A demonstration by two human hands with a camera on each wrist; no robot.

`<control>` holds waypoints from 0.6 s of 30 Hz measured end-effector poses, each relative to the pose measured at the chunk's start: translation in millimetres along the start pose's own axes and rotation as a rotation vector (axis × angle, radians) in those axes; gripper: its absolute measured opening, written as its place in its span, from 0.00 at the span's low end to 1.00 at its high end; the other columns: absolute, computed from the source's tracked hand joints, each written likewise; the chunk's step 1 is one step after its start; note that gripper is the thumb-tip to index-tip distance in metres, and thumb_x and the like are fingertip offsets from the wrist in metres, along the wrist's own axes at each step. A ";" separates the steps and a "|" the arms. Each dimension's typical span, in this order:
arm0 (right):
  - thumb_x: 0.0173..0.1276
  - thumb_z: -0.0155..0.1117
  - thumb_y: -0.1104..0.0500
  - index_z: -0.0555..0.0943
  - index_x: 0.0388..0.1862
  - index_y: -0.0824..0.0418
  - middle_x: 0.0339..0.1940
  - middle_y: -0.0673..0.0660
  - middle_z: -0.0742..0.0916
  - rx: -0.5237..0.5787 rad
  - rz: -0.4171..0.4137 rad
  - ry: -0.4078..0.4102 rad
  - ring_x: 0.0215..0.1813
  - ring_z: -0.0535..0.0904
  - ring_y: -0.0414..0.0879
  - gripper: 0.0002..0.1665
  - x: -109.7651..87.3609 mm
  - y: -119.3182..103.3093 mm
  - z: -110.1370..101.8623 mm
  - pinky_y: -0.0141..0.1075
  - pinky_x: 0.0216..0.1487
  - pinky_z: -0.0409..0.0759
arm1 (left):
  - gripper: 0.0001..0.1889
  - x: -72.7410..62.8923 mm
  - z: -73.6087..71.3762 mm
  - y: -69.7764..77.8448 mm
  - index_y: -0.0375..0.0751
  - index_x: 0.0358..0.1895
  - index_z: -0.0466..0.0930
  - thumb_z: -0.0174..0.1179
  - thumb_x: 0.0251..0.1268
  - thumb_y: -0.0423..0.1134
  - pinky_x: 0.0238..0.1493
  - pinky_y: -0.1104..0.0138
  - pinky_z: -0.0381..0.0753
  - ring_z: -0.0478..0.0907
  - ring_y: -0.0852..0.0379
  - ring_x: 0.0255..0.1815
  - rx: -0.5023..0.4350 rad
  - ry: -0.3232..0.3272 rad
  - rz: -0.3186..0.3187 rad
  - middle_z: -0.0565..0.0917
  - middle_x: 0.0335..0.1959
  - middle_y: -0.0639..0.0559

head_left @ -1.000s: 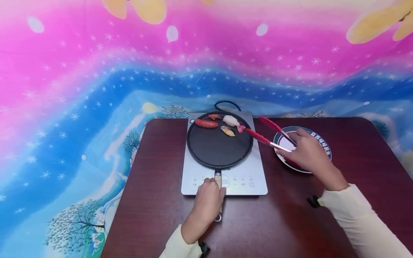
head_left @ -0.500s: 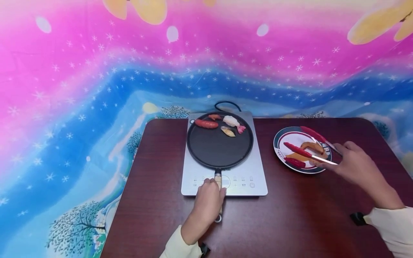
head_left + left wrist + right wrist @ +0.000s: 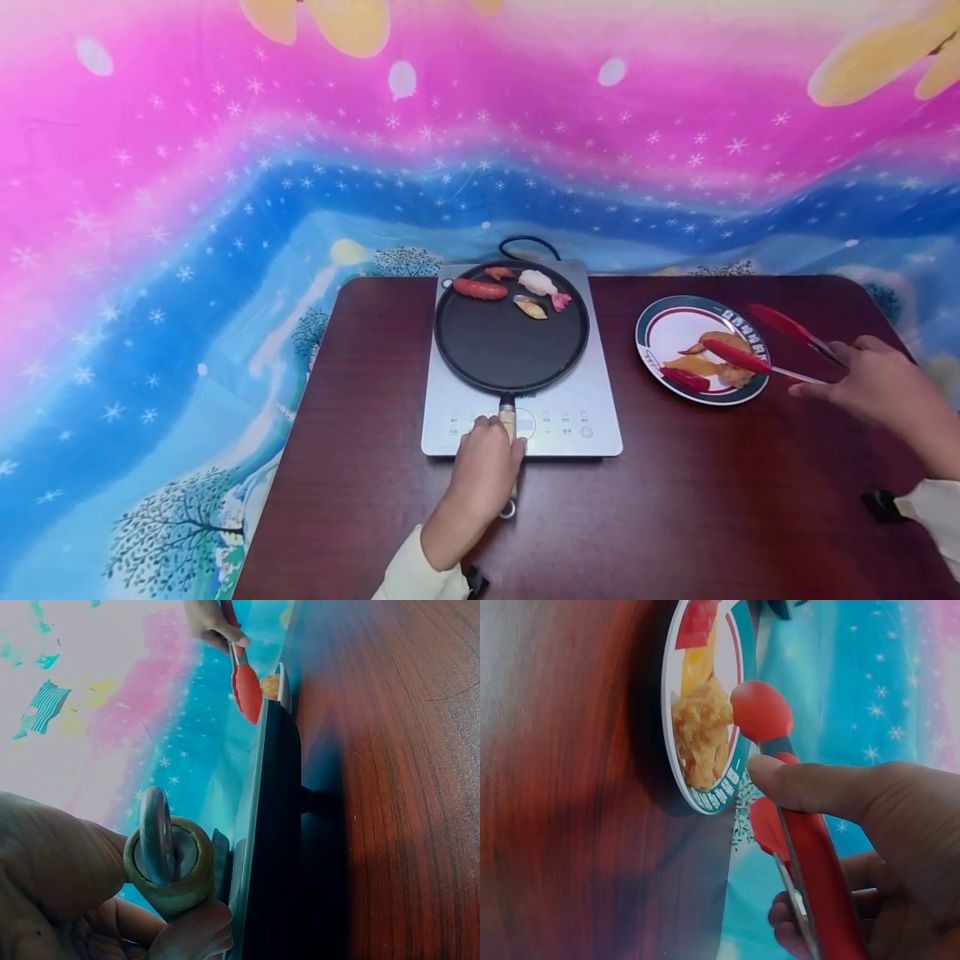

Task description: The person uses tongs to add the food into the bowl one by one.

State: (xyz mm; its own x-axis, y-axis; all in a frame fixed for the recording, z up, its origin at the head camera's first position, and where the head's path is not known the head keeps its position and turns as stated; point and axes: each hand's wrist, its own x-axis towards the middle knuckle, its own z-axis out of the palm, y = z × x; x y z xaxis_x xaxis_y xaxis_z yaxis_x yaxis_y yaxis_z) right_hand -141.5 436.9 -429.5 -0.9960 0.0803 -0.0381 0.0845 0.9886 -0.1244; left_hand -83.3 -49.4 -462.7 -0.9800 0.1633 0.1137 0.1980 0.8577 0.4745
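Observation:
My left hand [image 3: 483,467] grips the wooden handle [image 3: 176,859] of a flat black frying pan [image 3: 510,346], which sits on a silver induction cooker [image 3: 442,417]. In the pan's far half lie a red sausage [image 3: 480,288], a small orange-red piece [image 3: 498,272], a shrimp sushi [image 3: 538,282] and a smaller yellowish piece [image 3: 531,307]. My right hand [image 3: 885,392] holds red-tipped tongs [image 3: 738,356], their arms spread with nothing between them. One tip overlaps the plate [image 3: 660,325] in the head view. On that plate are fried chicken [image 3: 703,724], a yellow-orange piece [image 3: 692,365] and a red piece [image 3: 685,380].
Everything stands on a dark red-brown table [image 3: 360,400]. A black cord [image 3: 528,237] loops behind the cooker. A patterned pink and blue cloth [image 3: 225,208] hangs behind and to the left of the table.
My right hand has moved right with the tongs, from beside the pan across the plate to its right side, uncovering the food on it. My left hand has stayed on the handle.

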 end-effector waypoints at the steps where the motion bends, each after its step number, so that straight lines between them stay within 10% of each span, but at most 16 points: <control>1: 0.46 0.80 0.37 0.70 0.53 0.86 0.40 0.81 0.72 -0.005 -0.018 -0.007 0.37 0.72 0.74 0.58 1.1 1.4 -1.5 0.68 0.38 0.72 | 0.15 -0.2 -0.1 0.1 0.28 0.33 0.82 0.70 0.60 0.41 0.28 0.59 0.79 0.77 0.49 0.23 0.000 0.000 -0.002 0.74 0.23 0.47; 18: 0.48 0.80 0.42 0.79 0.42 0.82 0.31 0.75 0.76 -0.110 -0.056 -0.111 0.31 0.75 0.67 0.44 25.8 -6.2 -43.4 0.59 0.35 0.74 | 0.16 -0.4 -0.4 1.0 0.26 0.34 0.81 0.69 0.61 0.41 0.27 0.60 0.79 0.77 0.49 0.22 0.001 -0.009 -0.006 0.73 0.23 0.46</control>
State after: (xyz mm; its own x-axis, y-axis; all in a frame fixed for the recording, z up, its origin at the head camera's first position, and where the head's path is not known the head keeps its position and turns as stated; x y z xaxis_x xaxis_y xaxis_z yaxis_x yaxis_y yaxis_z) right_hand -169.0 438.4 -386.6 -0.9894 0.0158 -0.1441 0.0189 0.9996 -0.0206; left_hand -82.7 -48.8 -461.9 -0.9812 0.1628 0.1034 0.1925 0.8590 0.4744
